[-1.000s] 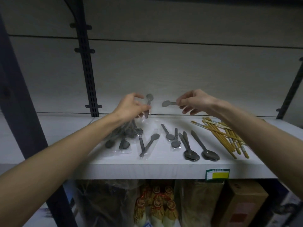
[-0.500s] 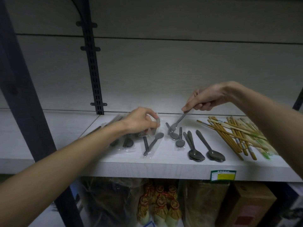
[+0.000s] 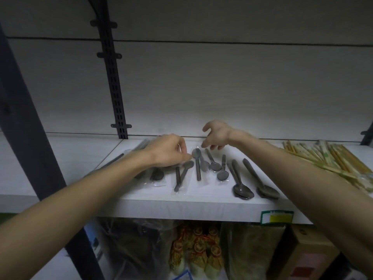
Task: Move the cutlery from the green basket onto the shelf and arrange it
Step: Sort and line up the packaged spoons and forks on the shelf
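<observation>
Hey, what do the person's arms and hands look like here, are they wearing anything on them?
Both forearms are bare as far as the view shows, with no sleeves in sight. The left hand and the right hand wear no gloves, and no watch or bracelet shows at either wrist. The dim light hides any finer detail.

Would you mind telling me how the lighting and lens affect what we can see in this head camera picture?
Head view: dim overall, with the brightest patch on the shelf behind the hands; the spoons read as dark shapes; the wide lens bends the dark upright; goods under the shelf are murky.
</observation>
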A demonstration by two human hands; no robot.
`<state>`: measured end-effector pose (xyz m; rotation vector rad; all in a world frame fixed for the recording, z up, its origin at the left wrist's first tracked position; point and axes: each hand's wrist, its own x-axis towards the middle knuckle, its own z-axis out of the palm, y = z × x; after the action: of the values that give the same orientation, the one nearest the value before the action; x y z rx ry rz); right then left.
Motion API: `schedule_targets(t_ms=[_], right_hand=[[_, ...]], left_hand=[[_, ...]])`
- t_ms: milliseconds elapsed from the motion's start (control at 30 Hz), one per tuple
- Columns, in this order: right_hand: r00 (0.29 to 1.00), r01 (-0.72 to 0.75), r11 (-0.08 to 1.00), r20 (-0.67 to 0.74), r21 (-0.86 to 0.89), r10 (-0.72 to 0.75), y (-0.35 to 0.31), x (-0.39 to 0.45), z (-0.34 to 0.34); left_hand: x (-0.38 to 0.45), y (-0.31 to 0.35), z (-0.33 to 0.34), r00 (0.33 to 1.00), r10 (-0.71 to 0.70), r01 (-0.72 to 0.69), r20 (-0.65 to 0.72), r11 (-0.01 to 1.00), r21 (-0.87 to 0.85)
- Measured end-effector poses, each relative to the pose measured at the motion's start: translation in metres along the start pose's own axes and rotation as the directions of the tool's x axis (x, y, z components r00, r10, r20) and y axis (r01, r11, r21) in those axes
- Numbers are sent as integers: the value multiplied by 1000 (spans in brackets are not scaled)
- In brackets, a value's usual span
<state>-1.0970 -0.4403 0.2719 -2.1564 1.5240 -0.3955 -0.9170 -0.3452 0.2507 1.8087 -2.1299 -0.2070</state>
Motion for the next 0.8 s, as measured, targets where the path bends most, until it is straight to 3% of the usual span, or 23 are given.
schedule_targets(t_ms=[100, 267, 633, 800], right_hand=[[987, 95, 989, -120, -117, -109, 1, -2, 9], [997, 74, 978, 24, -197, -70, -2, -16, 25], [997, 59, 996, 61, -73, -54, 0, -22, 21], [998, 43, 999, 53, -11, -43, 1, -24, 21]], left_hand=[[-1, 0, -1, 990, -76, 55, 123, 985, 161], [4, 10, 0, 983, -123, 86, 133, 963, 257], [4, 13, -9, 965, -208, 186, 162, 973, 139], [4, 10, -20, 977, -204, 203, 65, 979, 29]])
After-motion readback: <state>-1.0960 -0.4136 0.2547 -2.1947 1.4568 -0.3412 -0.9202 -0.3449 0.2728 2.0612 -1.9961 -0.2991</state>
